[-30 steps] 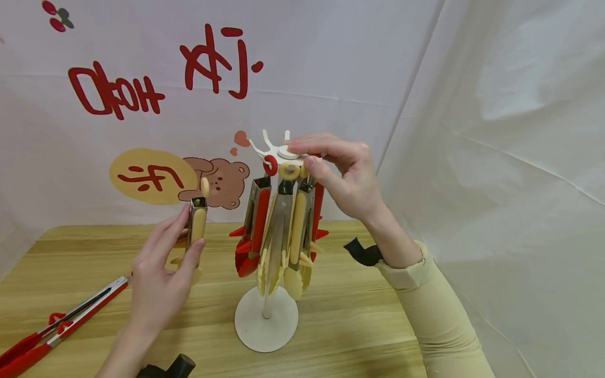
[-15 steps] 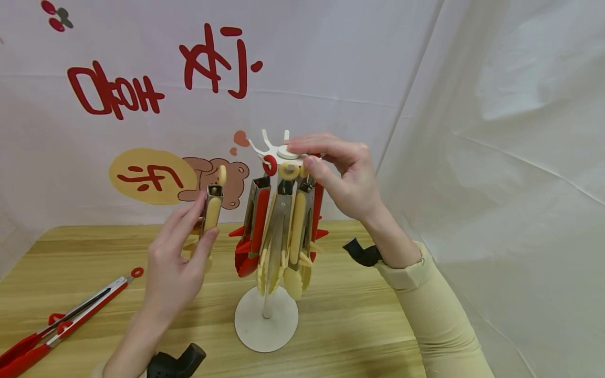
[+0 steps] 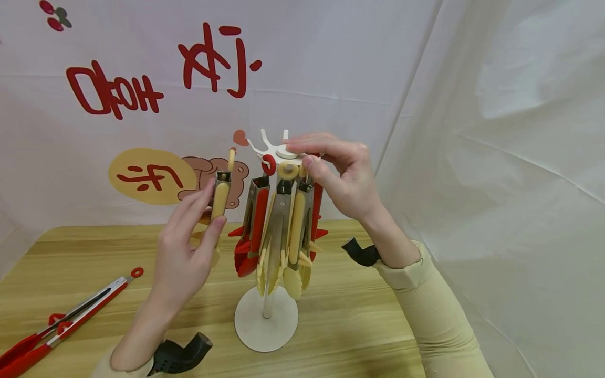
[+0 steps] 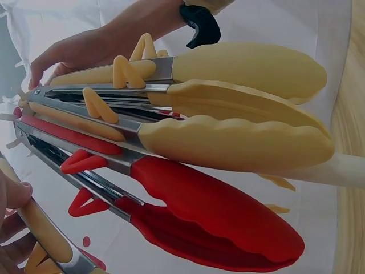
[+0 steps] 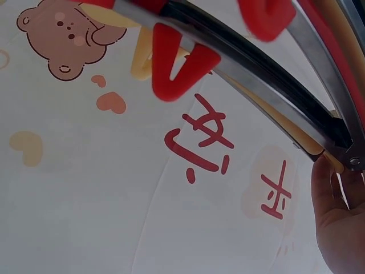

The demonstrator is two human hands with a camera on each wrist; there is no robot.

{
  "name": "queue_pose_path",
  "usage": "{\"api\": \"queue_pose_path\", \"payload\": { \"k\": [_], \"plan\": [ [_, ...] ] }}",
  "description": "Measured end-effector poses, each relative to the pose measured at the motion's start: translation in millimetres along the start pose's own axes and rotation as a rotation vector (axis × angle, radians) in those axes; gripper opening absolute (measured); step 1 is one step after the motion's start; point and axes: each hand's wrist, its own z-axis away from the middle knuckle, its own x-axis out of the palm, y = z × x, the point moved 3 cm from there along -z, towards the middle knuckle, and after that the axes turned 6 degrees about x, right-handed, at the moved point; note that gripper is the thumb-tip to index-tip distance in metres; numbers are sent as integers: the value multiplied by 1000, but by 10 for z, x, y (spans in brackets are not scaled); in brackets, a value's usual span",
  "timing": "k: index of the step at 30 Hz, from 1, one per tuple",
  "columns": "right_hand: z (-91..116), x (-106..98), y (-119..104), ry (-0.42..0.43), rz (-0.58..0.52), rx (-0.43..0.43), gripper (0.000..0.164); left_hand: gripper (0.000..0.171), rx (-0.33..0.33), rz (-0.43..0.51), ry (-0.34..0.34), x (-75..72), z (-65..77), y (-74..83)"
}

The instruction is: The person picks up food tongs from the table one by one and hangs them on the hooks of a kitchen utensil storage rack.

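My left hand [image 3: 186, 254] grips a pair of cream-yellow handled kitchen tongs [image 3: 219, 200], upright, hanging ring at the top, just left of a white hanging rack [image 3: 286, 151]. The left wrist view shows these held tongs [image 4: 48, 234] at its lower left, their heads cut off. My right hand [image 3: 347, 173] holds the rack's top, fingers over the hub and thumb at the near edge. Below hang red tongs [image 3: 259, 210] and several yellow tongs [image 3: 296, 226], heads down. Left-rear hooks on the rack are bare. More red tongs [image 5: 245, 68] hang close in the right wrist view.
The rack's round white base [image 3: 266, 336] stands on the wooden table [image 3: 359, 315]. Another pair of red tongs [image 3: 75, 312] lies at the left on the table. A printed white cloth [image 3: 331, 63] hangs behind.
My left hand has moved right and upward with the yellow tongs, bringing their ring near the rack's left hooks. The right hand stays on the rack.
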Motion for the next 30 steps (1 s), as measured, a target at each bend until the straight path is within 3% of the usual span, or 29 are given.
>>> {"api": "queue_pose_path", "payload": {
  "k": [7, 19, 30],
  "plan": [
    [5, 7, -10, 3, -1, 2, 31, 66, -21, -2, -34, 43, -32, 26],
    [16, 4, -14, 14, 0, 5, 31, 64, -82, 24, -29, 90, -121, 21],
    [22, 12, -15, 13, 1, 6, 32, 62, -78, 39, -18, 171, -170, 11]
  ]
}}
